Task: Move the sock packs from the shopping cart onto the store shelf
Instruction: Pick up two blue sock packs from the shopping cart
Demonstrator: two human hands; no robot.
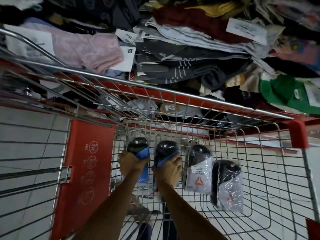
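Both my hands reach down into a wire shopping cart (259,179). My left hand (131,161) is closed around a black sock pack with a blue band (138,146) lying on the cart floor. Beside it, my right hand (168,168) grips a second black sock pack with a blue band (165,149). To their right lie a white-and-black sock pack with a red triangle logo (199,172) and a clear-wrapped black-and-white sock pack (226,186), both untouched. Beyond the cart's far rim, the red-edged store shelf (181,95) holds a heap of packed socks and clothes.
The cart's red plastic child-seat flap (86,170) stands to the left of my hands. A red corner bumper (298,134) caps the cart's far right rim. White tiled floor (26,153) shows through the wires. A pink fluffy item (90,49) and grey socks (190,66) crowd the shelf.
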